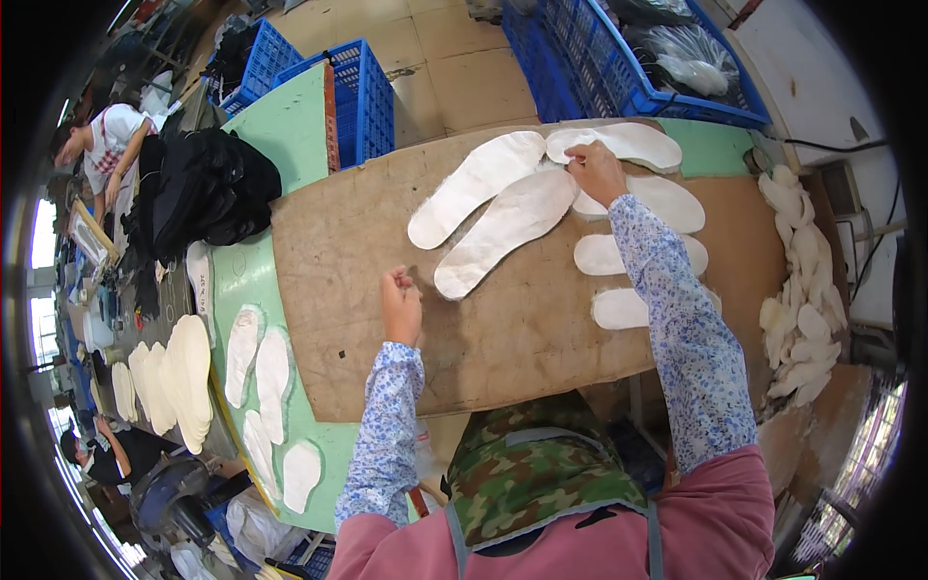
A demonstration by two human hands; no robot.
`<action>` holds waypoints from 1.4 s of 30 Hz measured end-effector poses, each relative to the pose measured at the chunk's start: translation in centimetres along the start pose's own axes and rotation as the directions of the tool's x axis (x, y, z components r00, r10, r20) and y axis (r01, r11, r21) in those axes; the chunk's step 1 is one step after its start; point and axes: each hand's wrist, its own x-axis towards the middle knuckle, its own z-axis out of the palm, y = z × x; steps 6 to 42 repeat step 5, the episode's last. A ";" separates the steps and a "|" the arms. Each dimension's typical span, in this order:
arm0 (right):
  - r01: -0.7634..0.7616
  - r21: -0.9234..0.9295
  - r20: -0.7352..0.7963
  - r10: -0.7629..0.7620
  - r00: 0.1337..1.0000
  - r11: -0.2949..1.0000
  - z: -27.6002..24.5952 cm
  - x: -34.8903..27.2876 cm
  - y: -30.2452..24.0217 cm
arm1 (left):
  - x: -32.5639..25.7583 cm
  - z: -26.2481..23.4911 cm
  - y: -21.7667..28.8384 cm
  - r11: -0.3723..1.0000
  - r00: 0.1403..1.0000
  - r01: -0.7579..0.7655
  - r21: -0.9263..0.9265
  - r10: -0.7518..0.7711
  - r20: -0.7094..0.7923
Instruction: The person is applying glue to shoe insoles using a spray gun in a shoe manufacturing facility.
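Observation:
White fuzzy-edged insoles lie on a brown board [338, 290] in front of me. My right hand [596, 172] is at the far side, its fingers closed at the end of an upper right insole [633, 145]. Close by that hand are two long insoles, one left insole [478, 188] and one nearer insole [507, 232], slanting side by side. Under my right forearm several more insoles lie in a column, among them a short-looking insole [619, 309] partly covered by the sleeve. My left hand [401, 304] hovers over the board with curled fingers; whatever they hold, if anything, is hidden.
Left, a green tabletop [232, 280] carries loose white insoles [274, 382] and black cloth [217, 184]. Cream insoles [188, 382] stand stacked beyond. A heap of white pieces [802, 280] lies right. Blue crates [362, 106] stand behind. Two people work at far left.

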 end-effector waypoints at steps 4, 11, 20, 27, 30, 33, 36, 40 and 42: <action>0.104 0.088 -0.043 -0.101 0.994 0.991 1.2 2.9 -1.7 | 2.9 0.5 2.0 0.985 0.985 0.172 -0.036 -0.171 0.012; 0.108 0.101 -0.041 -0.104 0.994 0.989 1.6 3.4 -1.8 | 3.2 0.4 2.2 0.985 0.985 0.172 -0.028 -0.172 0.001; 0.108 0.101 -0.041 -0.104 0.994 0.989 1.6 3.4 -1.8 | 3.2 0.4 2.2 0.985 0.985 0.172 -0.028 -0.172 0.001; 0.108 0.101 -0.041 -0.104 0.994 0.989 1.6 3.4 -1.8 | 3.2 0.4 2.2 0.985 0.985 0.172 -0.028 -0.172 0.001; 0.108 0.101 -0.041 -0.104 0.994 0.989 1.6 3.4 -1.8 | 3.2 0.4 2.2 0.985 0.985 0.172 -0.028 -0.172 0.001; 0.108 0.101 -0.041 -0.104 0.994 0.989 1.6 3.4 -1.8 | 3.2 0.4 2.2 0.985 0.985 0.172 -0.028 -0.172 0.001; 0.108 0.101 -0.041 -0.104 0.994 0.989 1.6 3.4 -1.8 | 3.2 0.4 2.2 0.985 0.985 0.172 -0.028 -0.172 0.001; 0.108 0.101 -0.041 -0.104 0.994 0.989 1.6 3.4 -1.8 | 3.2 0.4 2.2 0.985 0.985 0.172 -0.028 -0.172 0.001; 0.108 0.101 -0.041 -0.104 0.994 0.989 1.6 3.4 -1.8 | 3.2 0.4 2.2 0.985 0.985 0.172 -0.028 -0.172 0.001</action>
